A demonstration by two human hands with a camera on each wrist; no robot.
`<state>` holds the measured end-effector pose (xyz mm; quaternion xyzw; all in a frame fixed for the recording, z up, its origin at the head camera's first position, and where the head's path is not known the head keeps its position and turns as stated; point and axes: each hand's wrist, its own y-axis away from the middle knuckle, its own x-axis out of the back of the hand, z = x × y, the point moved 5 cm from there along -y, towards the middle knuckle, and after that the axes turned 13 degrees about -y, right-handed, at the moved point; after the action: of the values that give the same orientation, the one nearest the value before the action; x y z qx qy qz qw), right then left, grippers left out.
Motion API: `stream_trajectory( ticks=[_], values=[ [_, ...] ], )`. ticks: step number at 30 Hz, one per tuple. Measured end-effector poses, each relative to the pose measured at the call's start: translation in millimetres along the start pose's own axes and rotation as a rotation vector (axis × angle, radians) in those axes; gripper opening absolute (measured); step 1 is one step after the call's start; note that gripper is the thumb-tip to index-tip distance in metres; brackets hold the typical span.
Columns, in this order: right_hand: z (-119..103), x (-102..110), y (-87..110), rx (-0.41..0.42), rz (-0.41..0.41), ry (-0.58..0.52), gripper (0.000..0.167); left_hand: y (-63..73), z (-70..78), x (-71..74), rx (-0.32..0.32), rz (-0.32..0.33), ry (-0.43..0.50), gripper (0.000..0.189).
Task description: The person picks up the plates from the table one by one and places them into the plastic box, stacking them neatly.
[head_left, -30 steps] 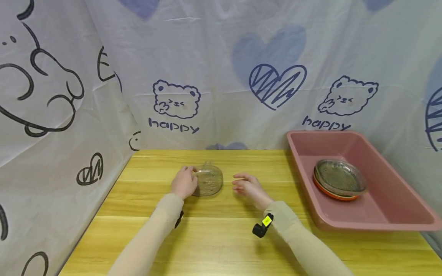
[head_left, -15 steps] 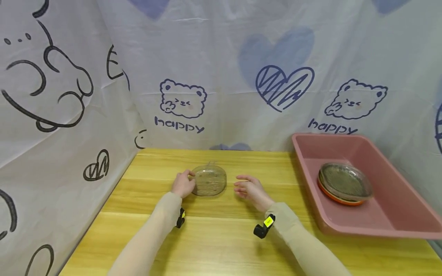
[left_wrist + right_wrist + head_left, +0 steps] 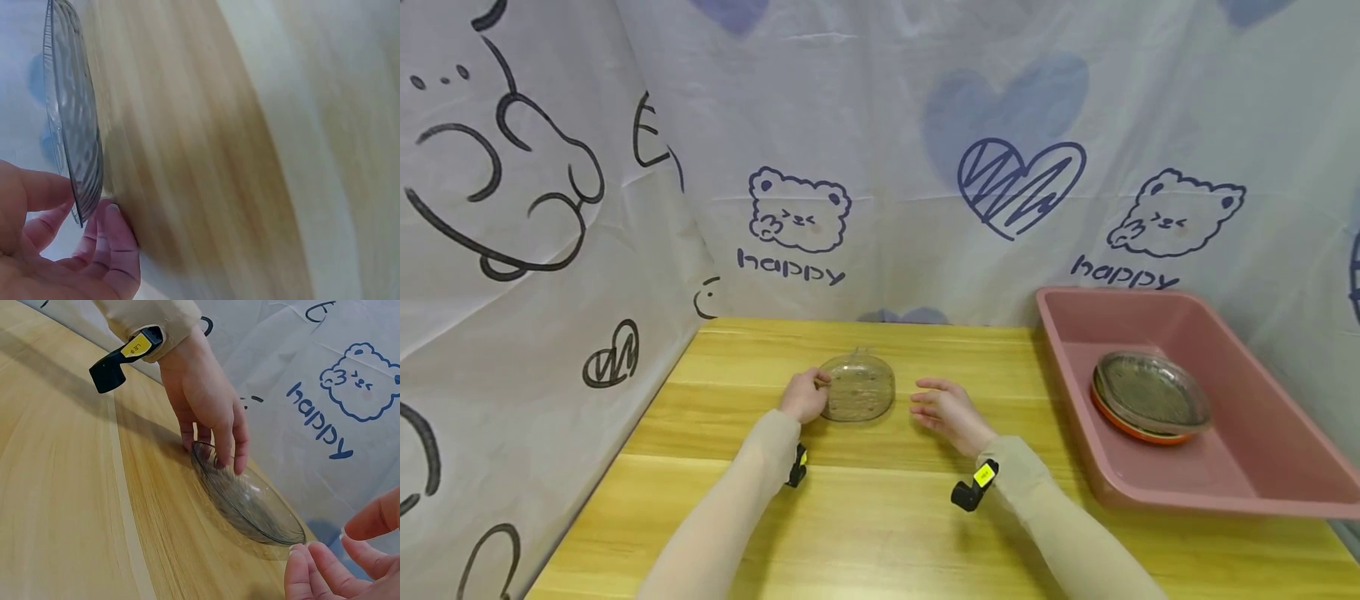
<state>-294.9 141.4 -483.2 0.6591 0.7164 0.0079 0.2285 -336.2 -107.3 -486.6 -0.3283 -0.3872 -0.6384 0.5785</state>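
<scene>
A clear glass dish [image 3: 859, 390] with a rippled surface and a small tab at its far side sits on the wooden table. My left hand [image 3: 805, 395] pinches its left rim, thumb over the edge and fingers beneath, as the left wrist view shows with the dish [image 3: 78, 119] seen edge-on. To the right of the dish my right hand [image 3: 951, 414] hovers with fingers loosely bent and thumb apart, holding nothing. The head view shows a small gap between these fingertips and the rim. In the right wrist view that hand [image 3: 350, 562] is partly cut off.
A pink plastic tub [image 3: 1217, 479] stands on the right of the table [image 3: 880, 533]. Inside it a clear dish [image 3: 1152, 392] lies stacked on an orange-rimmed one [image 3: 1138, 433]. A printed white cloth [image 3: 902, 225] hangs behind the table and along the left.
The head view has shifted slightly, moving the whole scene a little to the right in frame. Both hands stay about where they were beside the dish.
</scene>
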Motion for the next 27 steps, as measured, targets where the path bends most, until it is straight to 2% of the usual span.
stream_trajectory(
  ticks=[14, 18, 27],
  values=[
    [0.1, -1.7, -0.9, -0.033, -0.019, -0.004, 0.048, -3.6, 0.2, -2.4, 0.027, -0.004, -0.045, 0.03],
    [1.0, -1.1, -0.4, -0.035, -0.014, -0.014, 0.048, -1.2, -0.4, -2.6, 0.034, 0.005, -0.03, 0.03],
    [1.5, 4.3, -0.6, -0.019, 0.0, -0.03, 0.047, -0.6, -2.8, -5.1, 0.041, -0.017, 0.024, 0.035]
  ],
)
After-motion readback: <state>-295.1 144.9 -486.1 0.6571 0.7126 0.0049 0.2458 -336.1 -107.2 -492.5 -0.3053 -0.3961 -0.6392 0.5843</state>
